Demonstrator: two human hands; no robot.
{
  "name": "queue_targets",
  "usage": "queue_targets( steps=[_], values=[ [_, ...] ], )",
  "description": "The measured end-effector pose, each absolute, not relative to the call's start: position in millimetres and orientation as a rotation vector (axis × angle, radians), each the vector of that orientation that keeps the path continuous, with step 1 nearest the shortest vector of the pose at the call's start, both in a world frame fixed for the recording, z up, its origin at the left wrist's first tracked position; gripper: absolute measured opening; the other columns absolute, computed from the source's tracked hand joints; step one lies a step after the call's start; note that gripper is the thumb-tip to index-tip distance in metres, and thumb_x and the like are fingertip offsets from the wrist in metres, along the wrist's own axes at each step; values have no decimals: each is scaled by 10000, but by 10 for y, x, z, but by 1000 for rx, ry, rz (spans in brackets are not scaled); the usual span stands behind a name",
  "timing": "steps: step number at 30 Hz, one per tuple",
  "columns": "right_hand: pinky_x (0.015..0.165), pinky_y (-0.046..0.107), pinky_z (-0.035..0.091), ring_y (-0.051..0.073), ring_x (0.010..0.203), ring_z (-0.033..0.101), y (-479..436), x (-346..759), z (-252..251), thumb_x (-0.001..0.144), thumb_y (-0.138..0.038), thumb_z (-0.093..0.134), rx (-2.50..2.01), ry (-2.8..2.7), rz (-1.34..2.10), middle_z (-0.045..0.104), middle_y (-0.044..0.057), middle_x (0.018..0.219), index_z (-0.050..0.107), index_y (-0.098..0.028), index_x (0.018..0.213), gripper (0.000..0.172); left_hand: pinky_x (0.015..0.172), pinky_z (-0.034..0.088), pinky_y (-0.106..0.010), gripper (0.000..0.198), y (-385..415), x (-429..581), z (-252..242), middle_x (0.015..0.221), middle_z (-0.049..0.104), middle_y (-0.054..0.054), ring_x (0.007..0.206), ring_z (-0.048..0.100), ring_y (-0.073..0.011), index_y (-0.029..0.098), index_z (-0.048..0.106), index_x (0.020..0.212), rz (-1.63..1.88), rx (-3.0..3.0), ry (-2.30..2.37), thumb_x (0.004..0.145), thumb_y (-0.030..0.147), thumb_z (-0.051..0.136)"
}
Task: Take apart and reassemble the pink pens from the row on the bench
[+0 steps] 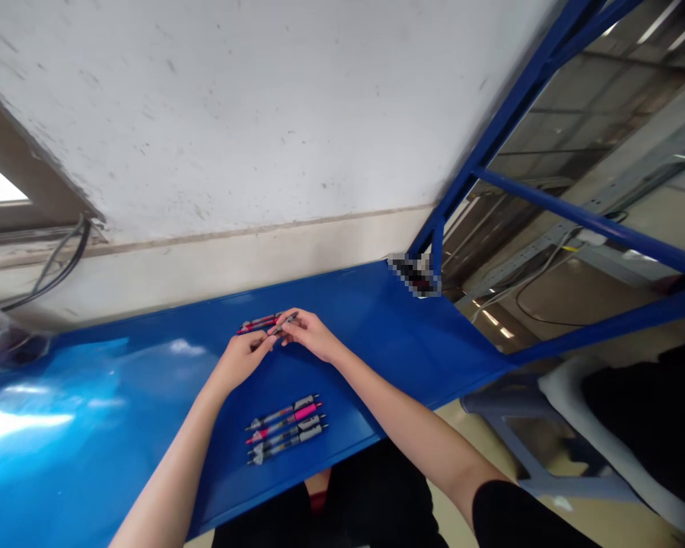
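Note:
Over the blue table, my left hand (244, 356) and my right hand (308, 333) meet, fingers closed around one dark pen (286, 323). The right fingers pinch its upper part; the left fingers are at its lower end, partly hiding it. Just beyond my left hand lie red and dark pens (258, 323), partly covered by my hands. Nearer my body rests a row of several pens, side by side: grey-and-black ones such as this grey pen (294, 444), and a pink pen (304, 412) among them.
The blue tabletop (354, 320) runs along a white wall (262, 114). A blue metal frame (468, 179) rises at the right end, with a blurred-out item (416, 274) at its foot. A clear plastic bag (5, 335) sits at the left. A grey stool (508, 426) stands right.

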State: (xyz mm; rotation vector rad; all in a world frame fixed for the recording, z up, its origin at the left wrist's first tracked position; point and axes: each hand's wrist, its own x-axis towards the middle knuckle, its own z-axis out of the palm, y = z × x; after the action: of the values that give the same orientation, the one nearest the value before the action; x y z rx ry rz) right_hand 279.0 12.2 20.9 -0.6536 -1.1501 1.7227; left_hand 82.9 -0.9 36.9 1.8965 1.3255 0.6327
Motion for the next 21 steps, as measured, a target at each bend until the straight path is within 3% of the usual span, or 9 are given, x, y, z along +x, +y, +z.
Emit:
queue_targets(
  steps=[12,18,21],
  values=[
    [686,260,540,165,817,727,205,2903,224,758,-405,827,-596,-834,1723,766,61,956,632,-212,976,350,516,318,-233,388,15,771,432,608,494,20,541,404,-120,158,674,871,857,1721,1290,899,523,547],
    [633,238,495,105,635,629,230,2905,176,686,-318,872,-726,-921,1679,684,-6,693,738,-168,895,290,491,331,-224,379,12,743,448,589,491,28,516,427,-111,165,680,931,981,1596,1245,917,523,556],
    [621,244,472,100,614,596,253,2913,150,676,-305,872,-785,-1026,1620,680,-7,687,733,-166,851,263,489,349,-220,360,16,751,438,585,526,23,518,464,-113,168,688,969,1022,1557,1219,896,509,601]
  ],
)
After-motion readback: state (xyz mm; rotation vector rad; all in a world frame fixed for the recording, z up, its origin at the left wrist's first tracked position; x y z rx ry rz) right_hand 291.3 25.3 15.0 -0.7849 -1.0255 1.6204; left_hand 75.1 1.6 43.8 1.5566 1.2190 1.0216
